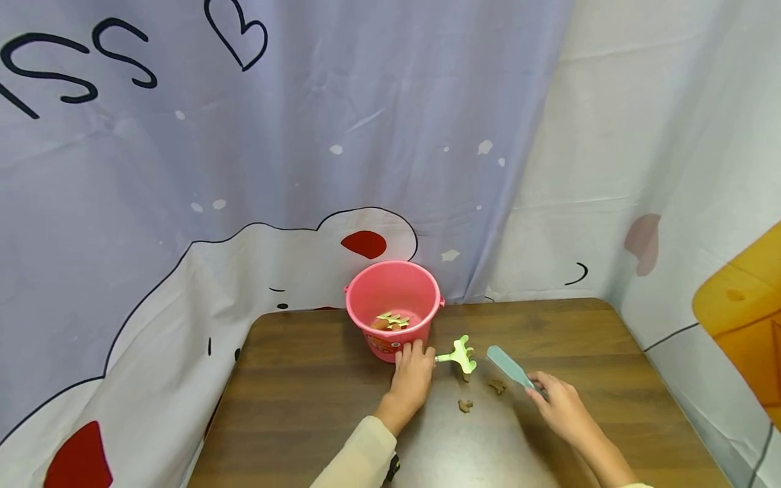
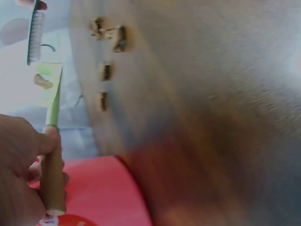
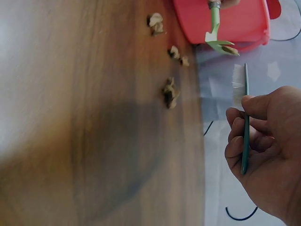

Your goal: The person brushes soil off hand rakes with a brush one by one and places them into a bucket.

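Observation:
My left hand (image 1: 413, 376) grips the wooden handle (image 2: 52, 174) of a small green hand rake (image 1: 460, 355) in front of a pink bucket (image 1: 393, 291). A brown bit (image 2: 43, 81) shows at the rake's head in the left wrist view. With my right hand (image 1: 564, 407) I hold a green brush (image 1: 511, 367), its white bristles (image 3: 239, 84) showing in the right wrist view. The brush tip points toward the rake, with a gap between them. Several dry, crumpled brown bits (image 1: 497, 386) lie on the table between my hands.
Inside the bucket are light-green pronged tools (image 1: 393, 319) with brown handles. The wooden table (image 1: 293, 407) ends at the back against a printed curtain (image 1: 305, 135). A small black object (image 1: 393, 468) shows beside my left sleeve.

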### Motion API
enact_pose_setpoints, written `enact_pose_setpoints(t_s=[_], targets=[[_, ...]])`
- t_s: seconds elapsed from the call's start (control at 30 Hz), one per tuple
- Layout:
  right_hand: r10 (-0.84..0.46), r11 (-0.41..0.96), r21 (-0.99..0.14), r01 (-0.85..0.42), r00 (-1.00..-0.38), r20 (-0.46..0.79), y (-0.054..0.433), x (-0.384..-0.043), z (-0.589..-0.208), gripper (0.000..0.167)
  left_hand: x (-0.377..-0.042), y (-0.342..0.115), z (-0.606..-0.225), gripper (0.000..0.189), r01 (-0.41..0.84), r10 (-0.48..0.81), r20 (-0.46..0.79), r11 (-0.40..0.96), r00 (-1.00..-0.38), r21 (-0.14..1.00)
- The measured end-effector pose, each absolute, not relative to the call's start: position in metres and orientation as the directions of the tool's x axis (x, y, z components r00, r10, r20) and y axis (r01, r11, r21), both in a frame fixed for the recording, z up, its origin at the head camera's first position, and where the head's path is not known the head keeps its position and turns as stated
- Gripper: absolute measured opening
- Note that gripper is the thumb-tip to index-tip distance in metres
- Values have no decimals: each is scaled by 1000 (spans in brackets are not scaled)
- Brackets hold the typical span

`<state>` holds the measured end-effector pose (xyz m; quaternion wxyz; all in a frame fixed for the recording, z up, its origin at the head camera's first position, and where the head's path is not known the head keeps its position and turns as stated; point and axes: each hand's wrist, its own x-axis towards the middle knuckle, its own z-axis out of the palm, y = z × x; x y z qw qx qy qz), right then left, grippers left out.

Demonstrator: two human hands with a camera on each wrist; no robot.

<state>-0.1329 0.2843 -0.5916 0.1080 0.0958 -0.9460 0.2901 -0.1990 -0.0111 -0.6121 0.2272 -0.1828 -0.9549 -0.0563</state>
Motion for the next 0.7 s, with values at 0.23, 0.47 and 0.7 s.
enact_pose_setpoints(t_s=[0.23, 0.47, 0.7], targets=[[-137, 800, -527, -288, -942, 306, 267, -135, -576, 21, -198, -16, -589, 11, 386, 345, 414, 922, -842, 18], [-172, 803, -463, -376, -889, 425, 246, -138, -567, 22, -196, -16, -576, 12, 402, 366, 393, 916, -844, 11], [-219, 815, -393, -427, -854, 472, 221, -139, -560, 23, -191, -14, -568, 14, 385, 368, 377, 922, -850, -32]])
